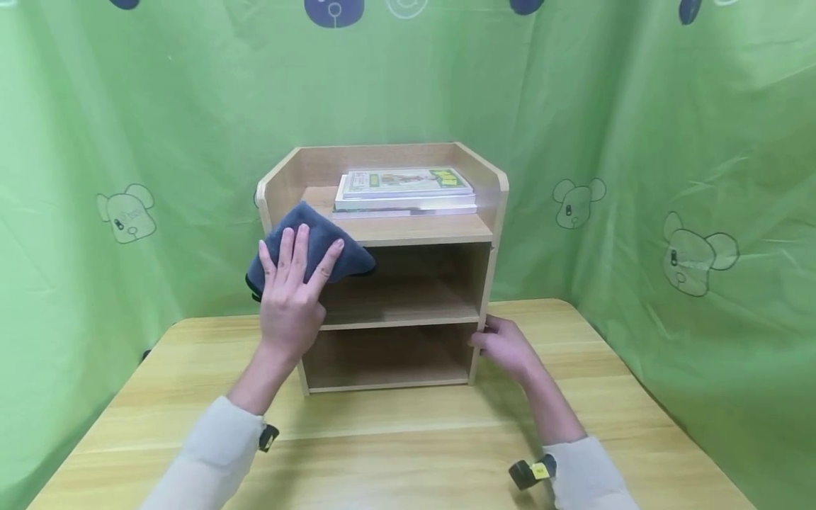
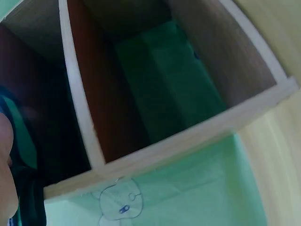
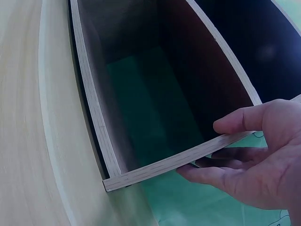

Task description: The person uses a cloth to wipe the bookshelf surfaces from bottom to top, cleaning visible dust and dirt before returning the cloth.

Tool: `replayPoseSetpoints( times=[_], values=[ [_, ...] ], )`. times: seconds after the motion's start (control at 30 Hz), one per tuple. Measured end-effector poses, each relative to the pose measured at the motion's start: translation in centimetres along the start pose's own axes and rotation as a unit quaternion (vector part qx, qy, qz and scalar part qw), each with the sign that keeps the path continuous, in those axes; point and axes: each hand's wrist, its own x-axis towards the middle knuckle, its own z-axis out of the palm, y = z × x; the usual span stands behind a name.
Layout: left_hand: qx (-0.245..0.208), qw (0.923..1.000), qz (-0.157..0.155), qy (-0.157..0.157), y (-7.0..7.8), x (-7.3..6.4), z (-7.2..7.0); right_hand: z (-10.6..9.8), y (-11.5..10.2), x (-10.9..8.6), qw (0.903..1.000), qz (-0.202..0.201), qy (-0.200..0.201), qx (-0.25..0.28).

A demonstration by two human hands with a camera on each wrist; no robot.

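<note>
A small wooden shelf unit [image 1: 395, 322] stands on the table, its front facing me. My left hand [image 1: 293, 297] lies with fingers straight and spread on a folded blue-grey cloth [image 1: 347, 251], pressed at the upper left front of the shelf. The cloth covers part of that side edge and the top board's front corner. Only a bit of the hand [image 2: 5, 165] and the cloth's dark edge [image 2: 28, 197] show in the left wrist view. My right hand [image 1: 506, 347] grips the right side panel [image 3: 160, 160] low down, thumb inside, fingers outside.
Several books [image 1: 408, 191] lie stacked on the shelf's top board. The two compartments below show bare boards. A light wooden table [image 1: 382, 453] spreads in front and to both sides. Green curtain [image 1: 210, 106] with bear drawings hangs behind and at both sides.
</note>
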Motion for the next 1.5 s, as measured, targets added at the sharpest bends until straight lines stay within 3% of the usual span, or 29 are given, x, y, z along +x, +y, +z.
replayPoseSetpoints(
  times=[0.23, 0.37, 0.5, 0.73, 0.93, 1.1, 1.27, 1.4, 1.5],
  values=[
    [-0.016, 0.9983, -0.041, 0.038, 1.8, -0.2, 1.3, 0.1, -0.1, -0.1, 1.0, 0.004, 0.0, -0.003],
    [-0.026, 0.9987, -0.042, 0.015, 3.8, 0.6, 2.1, 0.1, -0.2, -0.1, 1.0, 0.003, 0.004, -0.005],
    [-0.031, 0.9993, -0.02, -0.007, 6.7, 2.1, 3.4, 0.0, -0.2, -0.1, 1.0, 0.002, 0.007, 0.0],
    [0.0, 0.9984, 0.039, -0.041, 12.3, 4.9, 5.7, -0.1, -0.2, -0.1, 0.9997, -0.008, 0.008, 0.019],
    [0.015, 0.996, 0.057, -0.068, 15.3, 6.7, 6.7, 0.0, -0.2, 0.1, 0.9997, -0.017, 0.014, 0.013],
    [0.01, 0.991, 0.072, -0.112, 15.4, 7.2, 5.4, 0.1, 0.0, 0.1, 0.9995, -0.018, 0.015, 0.019],
    [-0.057, 0.9841, 0.083, -0.146, 13.8, 7.0, 2.7, 0.2, 0.3, 0.1, 0.9995, -0.023, 0.009, 0.017],
    [-0.082, 0.983, 0.097, -0.133, 11.9, 5.4, 0.5, 0.2, 0.1, 0.1, 0.9999, -0.015, 0.005, 0.006],
    [-0.081, 0.9824, 0.105, -0.131, 10.5, 3.5, -0.8, 0.2, -0.1, 0.2, 0.9999, -0.003, 0.006, 0.012]
  ],
)
